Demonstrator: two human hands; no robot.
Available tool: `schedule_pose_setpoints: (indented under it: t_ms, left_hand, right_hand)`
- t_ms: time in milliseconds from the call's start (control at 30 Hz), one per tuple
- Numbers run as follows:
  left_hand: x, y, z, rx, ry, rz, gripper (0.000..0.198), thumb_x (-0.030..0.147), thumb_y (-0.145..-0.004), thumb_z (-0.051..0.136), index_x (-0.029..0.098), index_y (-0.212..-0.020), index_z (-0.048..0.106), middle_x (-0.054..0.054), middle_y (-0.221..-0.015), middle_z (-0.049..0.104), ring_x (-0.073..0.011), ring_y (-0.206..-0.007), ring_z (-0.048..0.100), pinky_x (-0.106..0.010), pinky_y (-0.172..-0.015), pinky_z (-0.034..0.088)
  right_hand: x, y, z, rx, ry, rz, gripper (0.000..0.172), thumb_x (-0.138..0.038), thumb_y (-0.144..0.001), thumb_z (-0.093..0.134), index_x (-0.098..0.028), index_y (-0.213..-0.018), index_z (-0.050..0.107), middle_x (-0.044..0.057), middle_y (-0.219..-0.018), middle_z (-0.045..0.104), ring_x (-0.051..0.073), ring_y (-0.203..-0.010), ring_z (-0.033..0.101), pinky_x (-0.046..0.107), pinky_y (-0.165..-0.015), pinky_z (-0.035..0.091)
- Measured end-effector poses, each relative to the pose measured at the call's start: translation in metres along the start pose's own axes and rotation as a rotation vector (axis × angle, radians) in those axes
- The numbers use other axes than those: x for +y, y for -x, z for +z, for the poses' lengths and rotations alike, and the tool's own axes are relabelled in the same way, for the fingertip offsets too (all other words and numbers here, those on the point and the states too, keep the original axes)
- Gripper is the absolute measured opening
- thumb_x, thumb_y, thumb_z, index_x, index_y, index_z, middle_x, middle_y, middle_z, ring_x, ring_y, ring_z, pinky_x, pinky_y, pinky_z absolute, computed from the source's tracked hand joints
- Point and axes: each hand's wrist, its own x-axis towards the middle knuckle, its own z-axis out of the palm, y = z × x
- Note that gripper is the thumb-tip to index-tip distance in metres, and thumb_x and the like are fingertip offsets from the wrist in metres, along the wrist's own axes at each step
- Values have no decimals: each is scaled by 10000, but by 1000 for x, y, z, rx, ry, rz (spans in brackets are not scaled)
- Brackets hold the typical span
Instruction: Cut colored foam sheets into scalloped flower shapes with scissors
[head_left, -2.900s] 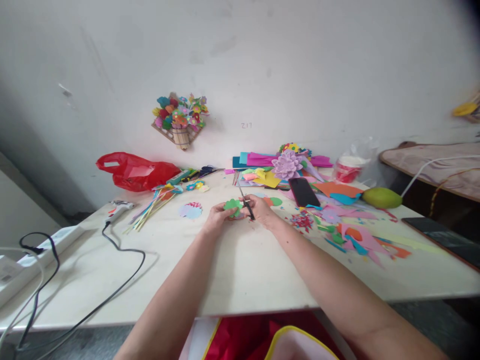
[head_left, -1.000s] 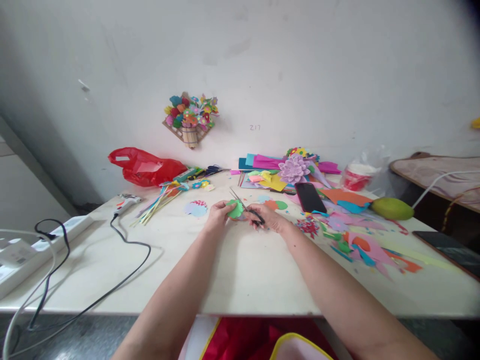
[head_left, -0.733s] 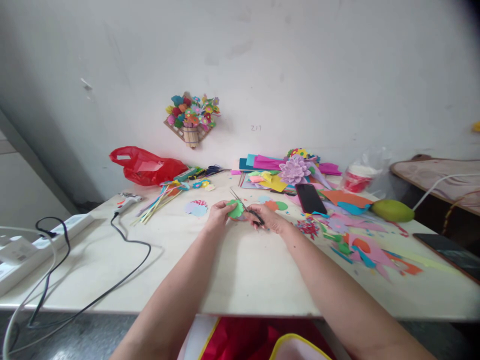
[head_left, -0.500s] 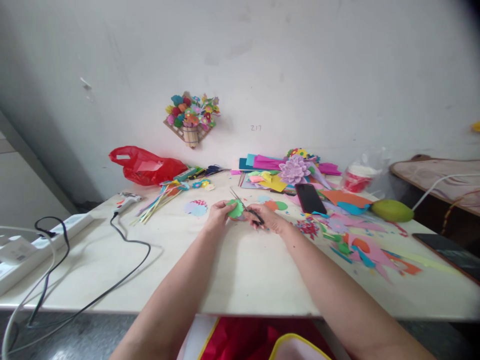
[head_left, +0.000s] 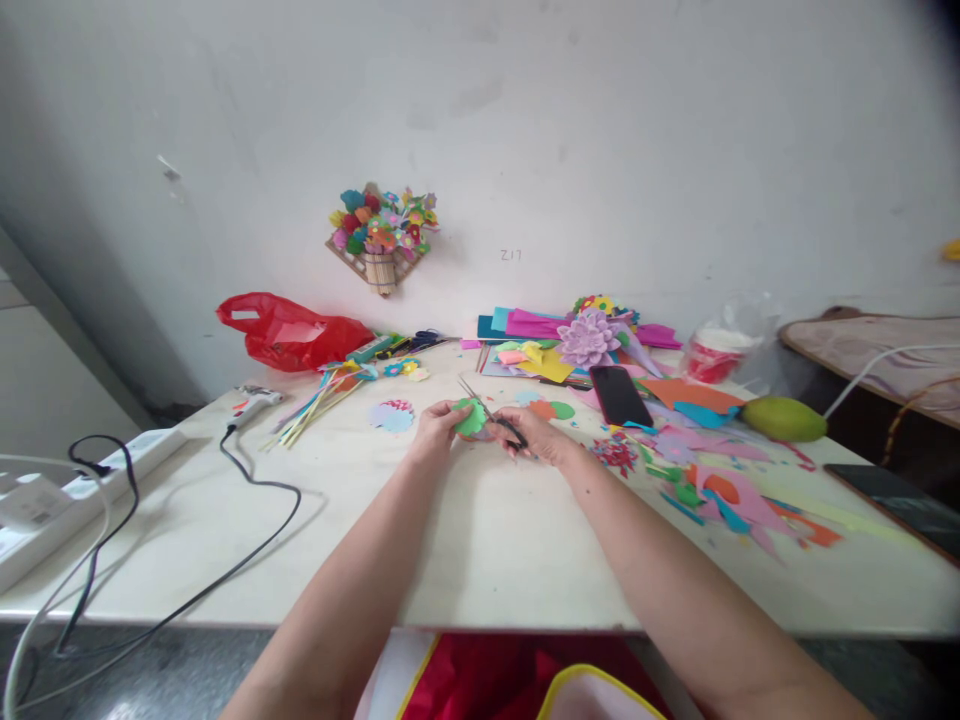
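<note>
My left hand point(head_left: 436, 428) pinches a green scalloped piece of craft foam or paper point(head_left: 469, 416) by its left side. In my right hand point(head_left: 531, 432) is a pair of scissors point(head_left: 511, 430) with black handles, its blades pointing up and left at the green piece's right edge. Just behind my right hand lie an orange and a green round piece point(head_left: 561, 411). Left of my left hand rests a pale blue scalloped piece point(head_left: 391, 416) with red bits on it. Red and pink snippets point(head_left: 616, 455) are heaped right of my right wrist.
A glue gun point(head_left: 256, 405) trails its cord across the table's left side to a power strip point(head_left: 150, 455). A red plastic bag point(head_left: 292, 335) lies at the back left. On the right are a phone point(head_left: 621, 396), coloured scraps point(head_left: 739, 505), a green fruit point(head_left: 784, 419) and a tablet-like device point(head_left: 900, 505).
</note>
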Motion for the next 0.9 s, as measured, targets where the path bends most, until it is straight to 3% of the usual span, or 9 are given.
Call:
schedule_pose_setpoints:
  t_ms: [367,467,633,767,900]
  left_hand:
    - [-1,-2,-4,9,-16,0,304,285,-477,848,138,-582,603,7,-537,603,-93,-491,530,-229,-518,414]
    - [-2,-2,-5,-24,-42,-1,307,304,-484,847,141,-604,616,-5,-565,623,-105,-499,541,-240,-514,419]
    - [-5,-2,-7,-135,-163,-33,289,339,-534,831,137,-613,640,-10,-527,604,-103,-466,515,-238,-479,381]
    - [-6,-1,-6,-195,-241,-76,300,363,-542,831,131,-632,662,-25,-555,626,-108,-481,529,-241,-487,380]
    - [-6,0,-4,-188,-260,-98,338,372,-486,855,133,-604,648,-18,-546,624,-105,-475,525,-238,-488,381]
  right_hand:
    - [6,-3,-2,23,-20,-6,237,-361,-718,661,-157,-740,545,-46,-506,522,65,-379,448,180,-343,265]
    - [15,-8,-6,77,-28,-45,294,-365,-660,719,-158,-804,568,-45,-544,554,65,-397,459,179,-359,259]
    - [29,-20,-11,204,-170,-129,416,-312,-559,784,-179,-887,566,-60,-579,563,89,-486,516,200,-453,358]
    - [31,-23,-11,217,-235,-199,426,-280,-534,781,-178,-886,563,-68,-589,563,92,-505,532,206,-473,371]
    - [24,-19,-7,215,-237,-168,427,-269,-527,770,-179,-885,554,-71,-581,567,89,-472,520,207,-451,372]
